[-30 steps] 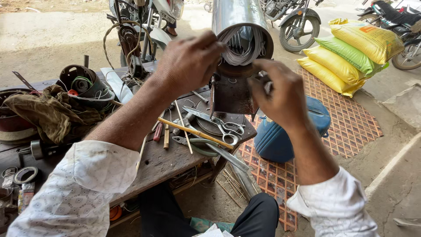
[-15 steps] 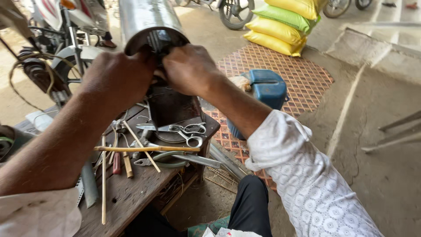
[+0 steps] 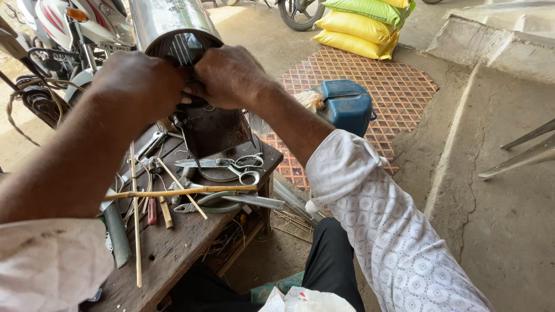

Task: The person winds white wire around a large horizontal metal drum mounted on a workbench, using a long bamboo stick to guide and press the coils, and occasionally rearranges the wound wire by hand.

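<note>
A shiny metal cylinder (image 3: 165, 20) stands tilted on a dark metal base (image 3: 214, 130) at the back of a wooden workbench (image 3: 173, 248). My left hand (image 3: 139, 84) and my right hand (image 3: 228, 75) meet at the cylinder's open front rim, fingers curled and pressed together on something small there; what they pinch is hidden. Steel scissors (image 3: 231, 166) lie on the bench just below the base. A thin bamboo stick (image 3: 179, 191) lies across the bench in front of them.
Pliers, screwdrivers, more sticks and a grey tube (image 3: 117, 231) litter the bench. A blue plastic can (image 3: 346, 106) sits on a patterned mat (image 3: 399, 86) to the right. Yellow and green sacks (image 3: 361, 26) and motorcycles (image 3: 63, 29) stand behind. Concrete floor at the right.
The view has swung left and drawn closer to the cylinder. Both hands have come together at the cylinder's front rim, having been spread on either side of it a second ago.
</note>
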